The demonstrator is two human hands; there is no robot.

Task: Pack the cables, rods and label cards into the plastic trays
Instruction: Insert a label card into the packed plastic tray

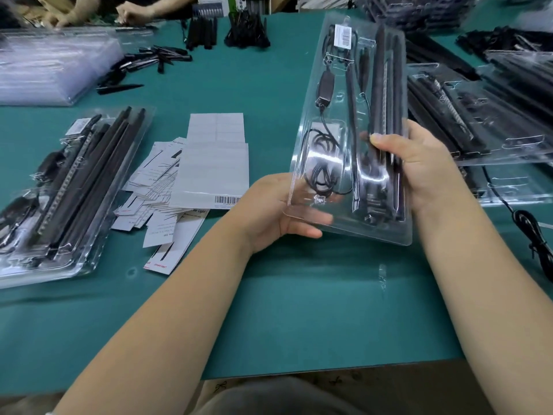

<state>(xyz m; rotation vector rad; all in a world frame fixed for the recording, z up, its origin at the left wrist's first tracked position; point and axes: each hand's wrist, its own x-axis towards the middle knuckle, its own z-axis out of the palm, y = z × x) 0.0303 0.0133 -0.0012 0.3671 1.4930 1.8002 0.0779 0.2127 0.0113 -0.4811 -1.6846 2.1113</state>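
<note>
Green matting (269, 295) covers the whole bench in front of us, and up off it we have a clear plastic tray (338, 163) held in both hands, tilted with its far end pointing away. Our left hand (278, 208) cups the near left corner from underneath, thumb curled over the edge; our right hand (419, 166) grips the right side, thumb pressed on the black rods (386, 100) seated in the tray's long channels. We see a coiled black cable (321, 163) in the left pocket, and a small barcode label (343, 35) at the top end. Over on the left, a filled tray (68, 190) lies flat on the mat, with a loose heap of label cards (191, 175) just beside it. More packed trays (484, 115) pile up on the right, and a loose cable (535, 232) lies at the right edge.
</note>
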